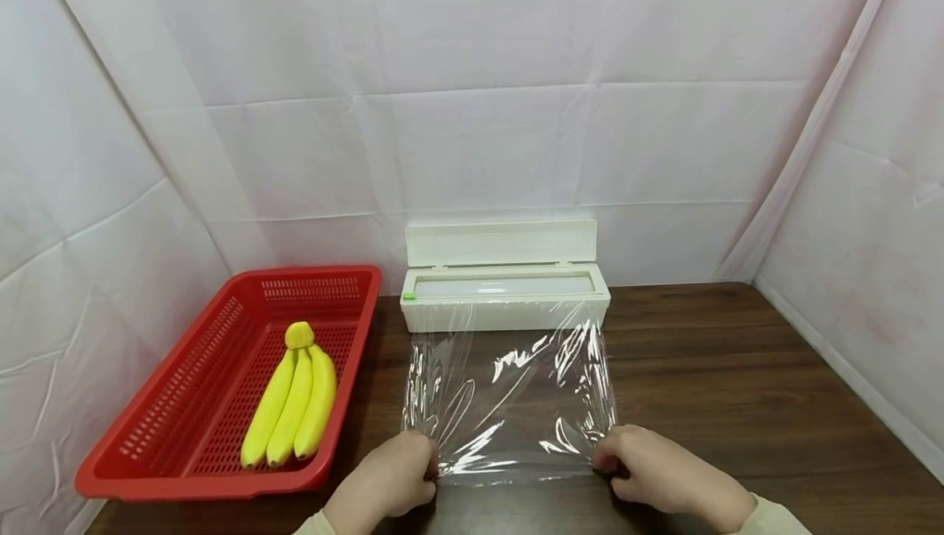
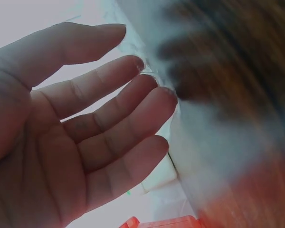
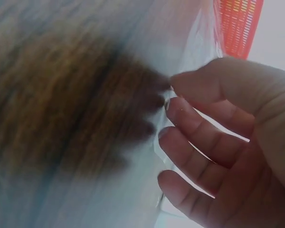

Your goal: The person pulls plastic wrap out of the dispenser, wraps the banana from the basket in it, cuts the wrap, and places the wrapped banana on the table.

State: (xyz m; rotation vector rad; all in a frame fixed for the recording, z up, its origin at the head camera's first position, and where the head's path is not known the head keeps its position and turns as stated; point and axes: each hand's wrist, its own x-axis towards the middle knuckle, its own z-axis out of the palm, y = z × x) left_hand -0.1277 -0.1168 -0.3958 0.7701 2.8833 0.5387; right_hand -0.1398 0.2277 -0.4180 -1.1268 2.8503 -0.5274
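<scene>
At lower centre, a sheet of clear film (image 1: 509, 412), glossy and creased along both sides, runs from a white, open-lidded box (image 1: 505, 269) straight toward the frame's bottom edge; the box's long axis lies left to right. The left hand (image 1: 394, 473), thumb apart, fingers relaxed, is at the film's lower-left corner; the right hand (image 1: 652, 469) touches the lower right, whether pinching I cannot tell.

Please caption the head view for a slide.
Left hand and right hand touch film extending from box; basket holds bananas.

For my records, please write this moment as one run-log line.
left hand: at film's left edge; right hand: at film's right edge; dispenser lid: raised; bananas: in red basket
</scene>
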